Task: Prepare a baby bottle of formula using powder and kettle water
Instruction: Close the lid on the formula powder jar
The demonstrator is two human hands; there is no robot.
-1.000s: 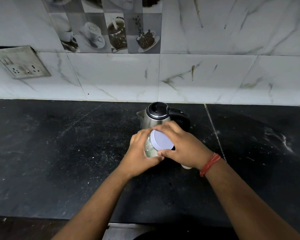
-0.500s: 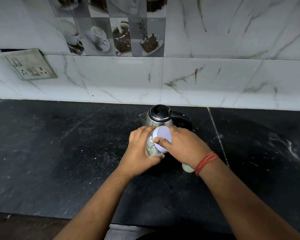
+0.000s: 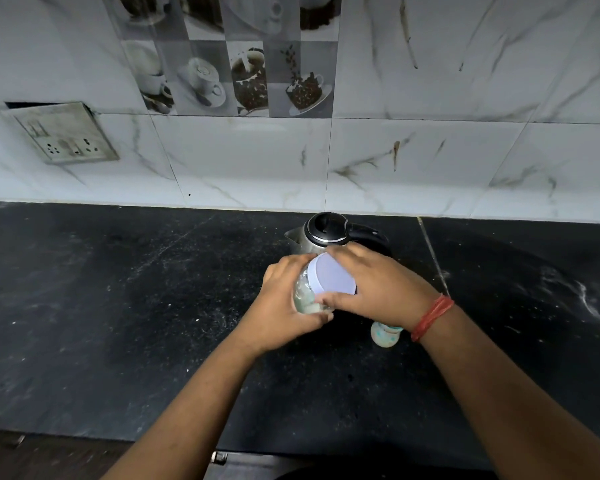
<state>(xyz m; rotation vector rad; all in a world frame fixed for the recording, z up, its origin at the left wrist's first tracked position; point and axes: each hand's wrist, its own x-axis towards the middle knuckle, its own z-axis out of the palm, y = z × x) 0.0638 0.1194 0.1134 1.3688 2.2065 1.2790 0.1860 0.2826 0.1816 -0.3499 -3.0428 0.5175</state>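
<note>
- Left hand (image 3: 284, 306) grips clear jar (image 3: 303, 296) body, tilted, above black counter (image 3: 118, 306)
- right hand (image 3: 378, 289) curls round white lid (image 3: 331, 275)
- kettle (image 3: 323, 233) just behind; baby bottle (image 3: 385, 336) under right wrist

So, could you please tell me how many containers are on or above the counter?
3: a kettle at the back, a white-lidded jar gripped by both hands, and a small bottle under the right wrist.
</note>
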